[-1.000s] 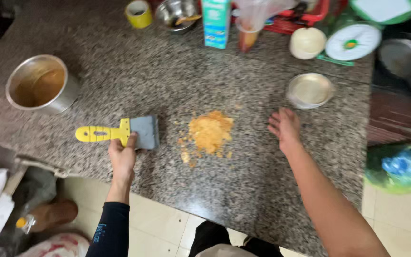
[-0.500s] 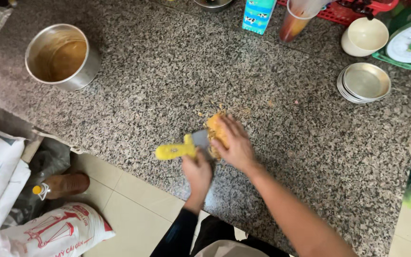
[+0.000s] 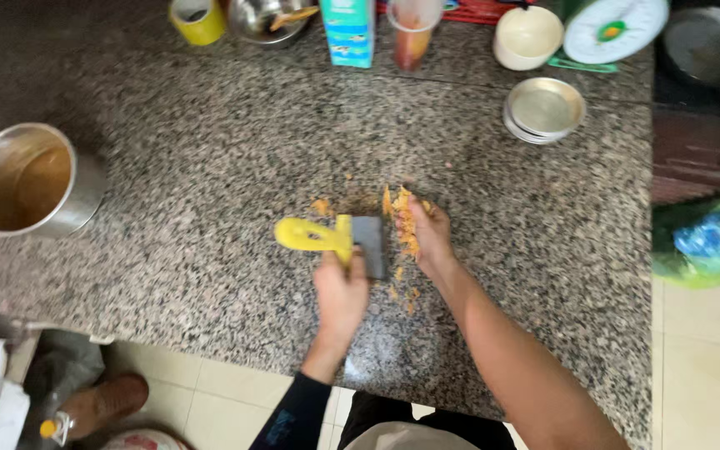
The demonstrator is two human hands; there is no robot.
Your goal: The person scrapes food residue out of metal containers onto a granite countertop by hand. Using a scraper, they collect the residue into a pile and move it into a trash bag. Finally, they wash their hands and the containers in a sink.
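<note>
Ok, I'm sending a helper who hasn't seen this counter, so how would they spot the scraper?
Start at the speckled granite counter and look near its front edge, right of the big steel pot. The flat grey scraper with a yellow handle lies under the left hand, beside orange crumbs; nothing else there is flat-bladed.

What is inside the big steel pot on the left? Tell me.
The steel pot shows brownish smears on its inner wall and bottom, nothing solid. The near inner wall is hidden behind the rim, so that part cannot be seen.
</note>
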